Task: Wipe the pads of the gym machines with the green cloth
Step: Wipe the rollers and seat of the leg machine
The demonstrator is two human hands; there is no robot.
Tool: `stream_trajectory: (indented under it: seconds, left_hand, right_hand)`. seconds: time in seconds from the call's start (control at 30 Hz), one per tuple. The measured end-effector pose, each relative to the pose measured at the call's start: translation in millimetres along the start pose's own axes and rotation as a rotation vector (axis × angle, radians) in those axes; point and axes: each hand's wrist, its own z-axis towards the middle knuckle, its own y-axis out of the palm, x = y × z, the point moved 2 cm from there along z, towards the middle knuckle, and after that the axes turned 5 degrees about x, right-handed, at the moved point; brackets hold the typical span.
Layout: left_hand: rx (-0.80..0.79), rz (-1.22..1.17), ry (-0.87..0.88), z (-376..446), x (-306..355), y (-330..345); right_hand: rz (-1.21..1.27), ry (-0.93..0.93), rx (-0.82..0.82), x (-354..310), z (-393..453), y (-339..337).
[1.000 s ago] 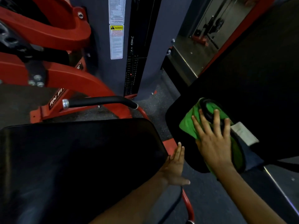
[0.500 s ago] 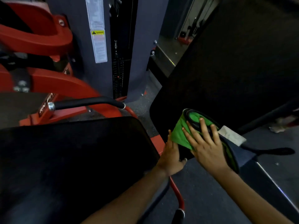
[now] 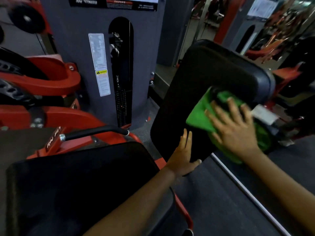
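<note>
A dim gym room with dark speckled floor (image 3: 213, 201); a grey weight-stack tower (image 3: 95, 65) stands ahead with a long white label and a yellow warning sticker, its slot showing the stack plates. Red machine frame (image 3: 56, 116) curves along the left, with a black-gripped handle bar (image 3: 95, 131) reaching right. A wide black seat pad (image 3: 76, 184) fills the lower left. Beyond it, mirrors or openings at upper right show more red equipment, blurred.

The tilted black back pad (image 3: 204, 86) rises from lower centre toward upper right, its long axis running up and away. The green cloth (image 3: 199, 116) lies flat against this pad's lower right part, its length running diagonally from upper left down to lower right; a white tag sits just beside it.

The right hand (image 3: 233, 128) presses the cloth, fingers spread and straight. The left hand (image 3: 183, 155) has its fingers flat on the pad's face near the bottom edge, thumb hooked under the rim
</note>
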Motion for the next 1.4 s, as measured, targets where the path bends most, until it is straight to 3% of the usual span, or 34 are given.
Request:
stream_trajectory:
  seconds: [0.07,0.1,0.2,0.27,0.33,0.4,0.47,0.6,0.7,0.9,1.07,1.2,1.4]
  left_hand:
    - [0.009,-0.003,0.031,2,14,-5]
    - [0.006,-0.005,0.020,4,20,-7]
    - [-0.029,0.021,-0.032,7,37,-10]
    - [-0.061,0.042,-0.037,10,50,-13]
    - [-0.083,0.069,-0.020,14,63,-20]
    - [-0.096,0.102,0.023,20,74,-27]
    - [-0.082,0.153,0.070,25,89,-35]
    - [-0.103,0.328,0.252,36,121,-53]
    - [-0.105,0.521,0.354,52,135,-76]
    - [-0.136,0.838,0.540,88,160,-103]
    - [-0.064,0.952,0.658,97,152,-107]
    - [-0.133,1.008,0.807,111,168,-112]
    - [-0.149,1.118,0.758,115,175,-104]
  right_hand:
    - [-0.003,0.253,0.046,22,13,-13]
    - [-0.001,0.292,0.053,22,16,-15]
    - [-0.004,0.078,0.005,10,8,-12]
    - [-0.002,0.055,-0.015,27,11,-20]
    - [0.033,0.297,0.024,49,25,-30]
    - [0.201,0.642,0.055,60,34,-35]
    - [0.382,0.867,0.099,49,31,-33]
    - [0.636,1.043,0.087,9,5,-30]
    - [0.751,1.185,0.133,24,19,-35]
    - [0.784,1.281,0.271,19,19,-29]
    - [0.859,1.428,0.294,-17,0,-20]
    - [0.803,1.485,0.294,-4,18,-22]
    - [0.873,1.603,0.206,-67,-23,-7]
